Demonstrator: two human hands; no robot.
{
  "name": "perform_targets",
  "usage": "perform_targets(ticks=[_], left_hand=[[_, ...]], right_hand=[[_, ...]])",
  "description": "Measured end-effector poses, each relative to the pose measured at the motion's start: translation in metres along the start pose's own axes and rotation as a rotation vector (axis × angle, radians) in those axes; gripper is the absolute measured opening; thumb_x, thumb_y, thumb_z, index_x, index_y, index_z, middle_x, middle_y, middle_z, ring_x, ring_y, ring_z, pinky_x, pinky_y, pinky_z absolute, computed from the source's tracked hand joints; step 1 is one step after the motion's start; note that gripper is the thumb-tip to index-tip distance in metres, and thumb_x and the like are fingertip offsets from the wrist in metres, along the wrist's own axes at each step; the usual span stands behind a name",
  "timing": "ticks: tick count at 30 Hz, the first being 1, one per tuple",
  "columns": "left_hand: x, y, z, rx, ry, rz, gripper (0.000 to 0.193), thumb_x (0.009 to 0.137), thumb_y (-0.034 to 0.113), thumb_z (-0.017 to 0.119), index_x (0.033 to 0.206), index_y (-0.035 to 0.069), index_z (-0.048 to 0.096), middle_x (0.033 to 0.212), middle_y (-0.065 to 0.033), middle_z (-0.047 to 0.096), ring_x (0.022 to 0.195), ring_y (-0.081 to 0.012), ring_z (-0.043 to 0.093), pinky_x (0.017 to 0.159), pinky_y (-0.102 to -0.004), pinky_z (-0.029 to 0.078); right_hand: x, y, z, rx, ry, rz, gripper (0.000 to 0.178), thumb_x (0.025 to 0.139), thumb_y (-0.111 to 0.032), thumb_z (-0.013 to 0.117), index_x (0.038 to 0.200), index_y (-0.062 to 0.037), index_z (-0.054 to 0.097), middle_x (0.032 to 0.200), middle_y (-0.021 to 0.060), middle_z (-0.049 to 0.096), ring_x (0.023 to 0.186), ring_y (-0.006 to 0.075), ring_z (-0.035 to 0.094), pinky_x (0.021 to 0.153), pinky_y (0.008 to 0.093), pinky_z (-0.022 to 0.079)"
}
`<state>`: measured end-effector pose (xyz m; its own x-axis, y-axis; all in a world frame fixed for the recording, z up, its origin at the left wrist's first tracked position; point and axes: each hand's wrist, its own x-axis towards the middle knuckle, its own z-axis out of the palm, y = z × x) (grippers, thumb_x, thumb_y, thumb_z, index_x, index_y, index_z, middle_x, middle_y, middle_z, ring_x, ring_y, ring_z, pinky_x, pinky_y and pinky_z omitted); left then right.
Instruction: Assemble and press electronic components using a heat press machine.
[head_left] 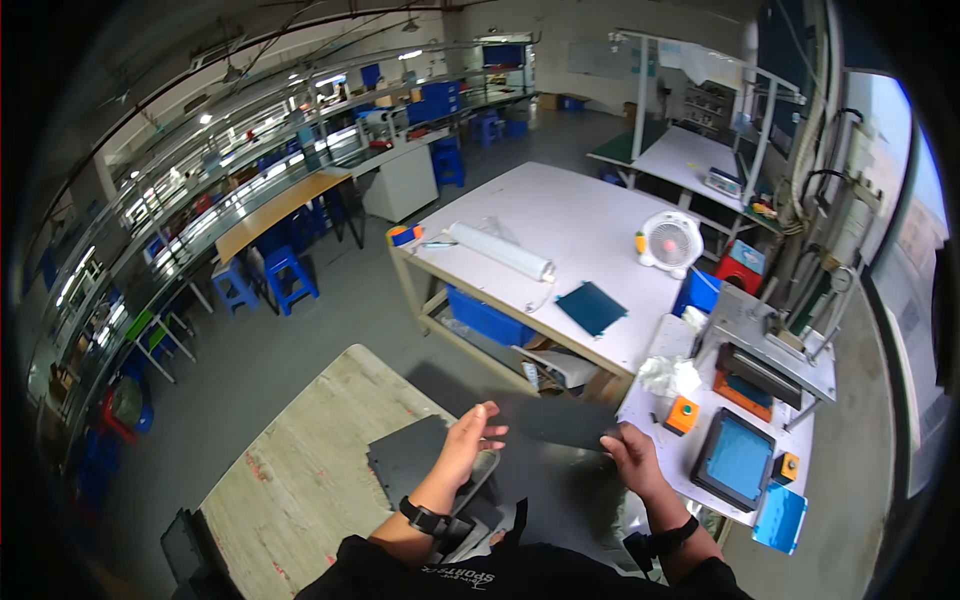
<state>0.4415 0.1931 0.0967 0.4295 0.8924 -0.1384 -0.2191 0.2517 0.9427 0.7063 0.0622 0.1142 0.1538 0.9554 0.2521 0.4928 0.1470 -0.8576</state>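
In my right hand [634, 458] is a thin dark rectangular sheet [565, 422], pinched at its right end between thumb and fingers. The sheet is blurred, held up in front of me above the gap between the tables. My left hand [468, 445] is near the sheet's left end, its fingers apart and nothing visible in them. Below that hand, dark grey flat sheets [405, 455] lie at the edge of the wood-patterned table [300, 470]. My left forearm partly hides them.
A white table [520, 195] ahead carries a plastic-wrapped roll [500, 250], a dark teal sheet [591, 307] and a white fan [670, 243]. At right, a press bench holds a black framed fixture [733, 458], orange button boxes [682, 414] and a blue sheet [780, 519].
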Motion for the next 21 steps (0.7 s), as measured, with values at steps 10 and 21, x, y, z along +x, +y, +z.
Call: perform_targets(ticks=[10, 21], left_hand=[[-0.03, -0.017, 0.167, 0.113, -0.737, -0.413, 0.039, 0.095, 0.032, 0.051, 0.122, 0.004, 0.05, 0.102, -0.0078, 0.056, 0.08, -0.0189, 0.065, 0.063, -0.0281, 0.056], [-0.068, -0.098, 0.265, 0.045, -0.376, -0.254, 0.015, 0.09, 0.01, 0.056, 0.104, 0.007, 0.053, 0.087, -0.0002, 0.057, 0.078, -0.0104, 0.057, 0.063, -0.029, 0.05]], right_hand=[[-0.174, -0.001, -0.152, -0.397, 0.215, -0.412, 0.033, 0.063, 0.007, 0.059, 0.094, -0.004, 0.062, 0.097, 0.0127, 0.062, 0.084, 0.0301, 0.06, 0.07, 0.0364, 0.049], [-0.249, 0.034, -0.21, -0.214, 0.539, 0.071, 0.027, 0.083, -0.002, 0.061, 0.109, -0.0061, 0.063, 0.114, 0.0169, 0.056, 0.101, 0.0271, 0.057, 0.086, 0.0335, 0.045]])
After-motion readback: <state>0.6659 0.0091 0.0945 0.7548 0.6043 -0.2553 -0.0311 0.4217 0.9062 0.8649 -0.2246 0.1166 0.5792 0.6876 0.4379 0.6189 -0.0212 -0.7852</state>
